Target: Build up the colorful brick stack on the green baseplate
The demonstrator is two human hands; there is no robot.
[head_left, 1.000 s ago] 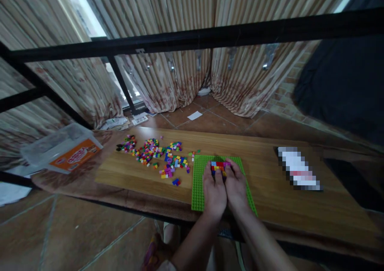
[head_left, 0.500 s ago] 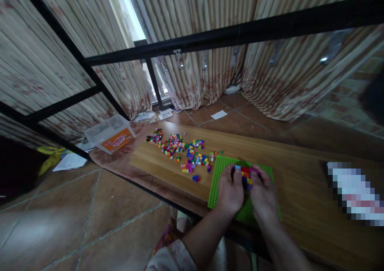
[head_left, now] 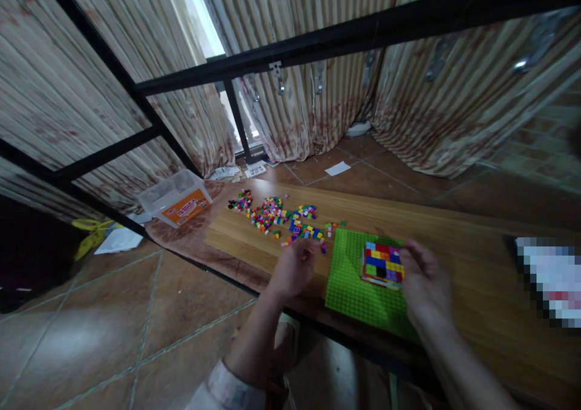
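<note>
On the green baseplate [head_left: 347,286] is a flat, roughly square block of toy bricks [head_left: 380,263] with a patchwork top of red, blue, yellow, green and purple. My right hand [head_left: 426,280] grips this block at its right edge, thumb and fingers bent round it. To the left of the baseplate, my left hand [head_left: 295,269] is low over the table with curled fingers, beside the loose toy bricks [head_left: 267,213]. What is between its fingertips, if anything, is too small and blurred to make out.
The loose bricks spread across the left part of the wooden table [head_left: 472,264]. A clear plastic box [head_left: 175,201] with an orange label stands beyond the table's left end. At the right lies a blurred-out item [head_left: 551,277]. A black metal rail [head_left: 318,49] runs before the curtains.
My left hand has left the brick block and moved left to the loose bricks, where it covers the spot of a small blue and red piece. My right hand stays at the block, whose top now shows.
</note>
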